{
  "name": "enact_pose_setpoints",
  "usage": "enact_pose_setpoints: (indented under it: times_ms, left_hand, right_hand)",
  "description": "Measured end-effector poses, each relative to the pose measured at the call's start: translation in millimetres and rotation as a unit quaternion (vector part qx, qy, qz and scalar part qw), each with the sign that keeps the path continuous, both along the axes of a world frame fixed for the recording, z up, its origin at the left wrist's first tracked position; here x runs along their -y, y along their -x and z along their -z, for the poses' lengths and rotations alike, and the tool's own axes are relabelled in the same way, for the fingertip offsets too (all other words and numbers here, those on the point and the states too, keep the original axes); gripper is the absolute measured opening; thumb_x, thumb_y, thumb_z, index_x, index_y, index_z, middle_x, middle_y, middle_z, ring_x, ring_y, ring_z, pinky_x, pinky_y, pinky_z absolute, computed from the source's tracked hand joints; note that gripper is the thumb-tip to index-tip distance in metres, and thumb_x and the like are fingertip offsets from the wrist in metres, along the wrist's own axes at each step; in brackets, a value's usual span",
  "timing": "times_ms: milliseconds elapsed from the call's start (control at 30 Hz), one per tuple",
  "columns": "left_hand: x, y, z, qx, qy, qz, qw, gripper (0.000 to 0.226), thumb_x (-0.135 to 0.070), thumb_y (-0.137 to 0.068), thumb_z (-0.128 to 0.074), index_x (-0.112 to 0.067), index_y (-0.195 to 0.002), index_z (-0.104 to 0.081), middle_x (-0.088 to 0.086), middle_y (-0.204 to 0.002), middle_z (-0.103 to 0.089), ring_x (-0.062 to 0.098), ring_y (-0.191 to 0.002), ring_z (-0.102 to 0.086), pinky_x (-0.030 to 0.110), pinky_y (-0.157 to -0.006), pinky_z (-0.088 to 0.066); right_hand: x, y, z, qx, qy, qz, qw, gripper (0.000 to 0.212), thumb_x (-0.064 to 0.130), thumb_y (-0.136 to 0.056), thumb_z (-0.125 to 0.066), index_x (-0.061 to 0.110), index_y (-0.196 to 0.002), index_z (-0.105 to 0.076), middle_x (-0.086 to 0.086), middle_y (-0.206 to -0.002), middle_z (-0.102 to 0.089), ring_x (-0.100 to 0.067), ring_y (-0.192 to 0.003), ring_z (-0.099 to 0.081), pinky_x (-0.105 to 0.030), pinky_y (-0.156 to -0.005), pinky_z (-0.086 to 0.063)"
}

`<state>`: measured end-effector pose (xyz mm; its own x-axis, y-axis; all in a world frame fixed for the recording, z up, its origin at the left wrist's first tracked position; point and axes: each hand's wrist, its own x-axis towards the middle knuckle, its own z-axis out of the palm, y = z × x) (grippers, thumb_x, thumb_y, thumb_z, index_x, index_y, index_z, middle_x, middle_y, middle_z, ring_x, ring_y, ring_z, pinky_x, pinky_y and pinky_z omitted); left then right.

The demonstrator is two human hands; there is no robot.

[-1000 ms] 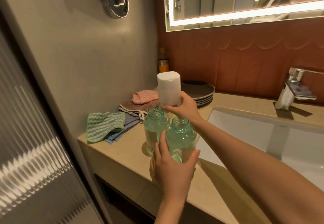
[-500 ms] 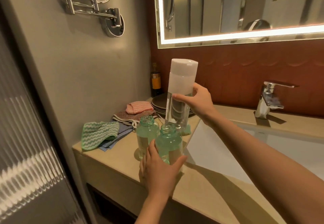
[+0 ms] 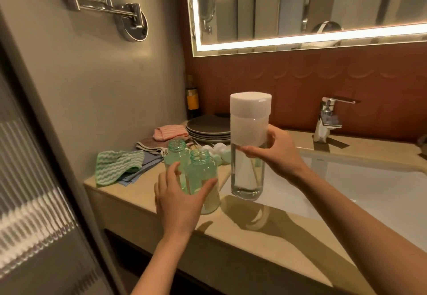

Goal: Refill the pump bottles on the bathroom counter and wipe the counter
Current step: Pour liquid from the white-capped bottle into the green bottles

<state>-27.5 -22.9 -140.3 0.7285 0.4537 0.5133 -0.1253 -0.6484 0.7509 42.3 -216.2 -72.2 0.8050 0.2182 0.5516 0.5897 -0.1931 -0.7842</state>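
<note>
My left hand (image 3: 182, 202), in the lower middle of the frame, is wrapped round the nearer translucent green plastic bottle (image 3: 202, 174), thumb on one side and fingers on the other, steadying it on the beige stone counter (image 3: 242, 227). Just behind it, and touching it as far as I can tell, stands the second green bottle of the same kind (image 3: 176, 153). Both necks are open, and what look like the white pump heads (image 3: 219, 149) lie on the counter behind them, so I judge the unscrewing done. My right hand (image 3: 279, 153) is clamped round the middle of the tall clear refill bottle with the white cap (image 3: 248, 133), held upright in the air at the centre of the frame, over the edge of the white sink basin (image 3: 346, 190) and just right of the green bottles. Its cap is on, so nothing can be poured yet: opening it, filling both bottles and refitting the pumps are all left. How full the green bottles are I cannot tell. The wiping looks unstarted too, since the green wavy-striped cloth (image 3: 117, 164) lies folded at the left of the counter, well apart from either hand.
</note>
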Motion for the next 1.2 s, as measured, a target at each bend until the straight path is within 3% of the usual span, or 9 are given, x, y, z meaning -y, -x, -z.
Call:
enact_pose_setpoints:
  times_ms: [100,167,300,400,467,700,867,1000,1200]
  left_hand:
    - [7.9,2.8,-24.7,0.13,-0.03,0.026,0.991,0.066,-0.064,-0.074,-0.063,-0.02,-0.122,-0.052,-0.006,-0.11,-0.05,0.015,-0.105,-0.049,0.031,-0.089,-0.043]
    - [19.8,1.1,-49.2,0.151,-0.035,0.093,0.983,0.055,-0.053,-0.078,-0.067,-0.023,-0.121,-0.053,-0.007,-0.116,-0.052,0.01,-0.107,-0.05,0.021,-0.088,-0.043]
    - [44.6,-14.7,-95.6,0.041,0.051,0.288,0.955,0.071,-0.046,-0.073,-0.075,-0.031,-0.135,-0.043,-0.013,-0.134,-0.047,0.003,-0.117,-0.048,0.015,-0.087,-0.04]
    - [48.0,-31.4,-111.4,-0.08,0.141,0.432,0.887,0.086,-0.039,-0.064,-0.078,-0.029,-0.14,-0.039,-0.007,-0.134,-0.049,0.007,-0.114,-0.053,0.02,-0.088,-0.048]
    - [49.2,-37.8,-111.6,-0.119,0.162,0.479,0.854,0.078,-0.03,-0.065,-0.074,-0.026,-0.137,-0.045,-0.003,-0.129,-0.054,0.013,-0.113,-0.055,0.024,-0.088,-0.051]
    - [50.2,-41.1,-92.7,-0.089,0.198,0.476,0.852,0.052,-0.019,-0.064,-0.072,-0.027,-0.114,-0.061,-0.004,-0.111,-0.065,0.007,-0.1,-0.062,0.019,-0.078,-0.051]
    - [52.0,-40.2,-89.2,-0.075,0.203,0.469,0.856,0.059,-0.017,-0.063,-0.081,-0.021,-0.118,-0.06,0.0,-0.114,-0.064,0.01,-0.101,-0.062,0.018,-0.075,-0.051]
    - [58.2,-37.3,-87.6,-0.041,0.209,0.447,0.869,0.06,-0.02,-0.06,-0.073,-0.018,-0.119,-0.06,-0.002,-0.108,-0.065,-0.001,-0.09,-0.064,0.015,-0.071,-0.05]
    - [63.6,-33.0,-79.7,0.009,0.213,0.42,0.882,0.068,-0.02,-0.053,-0.086,-0.017,-0.117,-0.062,-0.009,-0.094,-0.071,0.002,-0.09,-0.065,0.018,-0.072,-0.051]
  right_hand:
    - [8.8,7.6,9.5,-0.016,0.017,-0.013,1.0,0.052,0.042,-0.06,-0.083,0.033,-0.102,-0.054,0.014,-0.1,-0.06,-0.01,-0.095,-0.06,-0.017,-0.069,-0.052]
    - [11.9,10.2,14.6,-0.024,0.023,-0.023,0.999,0.055,0.043,-0.057,-0.08,0.033,-0.104,-0.055,0.013,-0.102,-0.061,-0.011,-0.095,-0.061,-0.019,-0.071,-0.054]
    - [16.7,12.9,21.2,-0.039,0.011,-0.072,0.997,0.058,0.047,-0.05,-0.078,0.034,-0.103,-0.057,0.004,-0.102,-0.066,-0.015,-0.094,-0.064,-0.026,-0.075,-0.056]
    - [21.7,12.5,25.8,-0.047,0.01,-0.098,0.994,0.059,0.044,-0.052,-0.078,0.026,-0.105,-0.06,-0.002,-0.101,-0.067,-0.02,-0.094,-0.064,-0.037,-0.079,-0.057]
    - [24.3,12.1,29.8,-0.057,0.007,-0.109,0.992,0.058,0.041,-0.053,-0.078,0.024,-0.105,-0.061,-0.002,-0.1,-0.067,-0.02,-0.094,-0.064,-0.039,-0.08,-0.057]
    - [29.4,8.2,39.9,-0.072,0.036,-0.112,0.99,0.059,0.043,-0.052,-0.077,0.031,-0.106,-0.057,0.002,-0.102,-0.065,-0.019,-0.096,-0.063,-0.034,-0.08,-0.057]
    - [26.9,5.5,48.4,-0.101,0.035,-0.129,0.986,0.07,0.043,-0.052,-0.079,0.042,-0.115,-0.048,0.009,-0.109,-0.061,-0.017,-0.104,-0.061,-0.037,-0.085,-0.056]
    - [20.6,4.7,53.7,-0.1,0.032,-0.124,0.987,0.073,0.041,-0.052,-0.082,0.047,-0.115,-0.045,0.013,-0.105,-0.061,-0.017,-0.103,-0.061,-0.039,-0.081,-0.057]
    - [16.5,8.0,55.4,-0.074,0.051,-0.079,0.993,0.073,0.05,-0.05,-0.081,0.044,-0.113,-0.044,0.015,-0.102,-0.06,-0.006,-0.099,-0.06,-0.03,-0.078,-0.057]
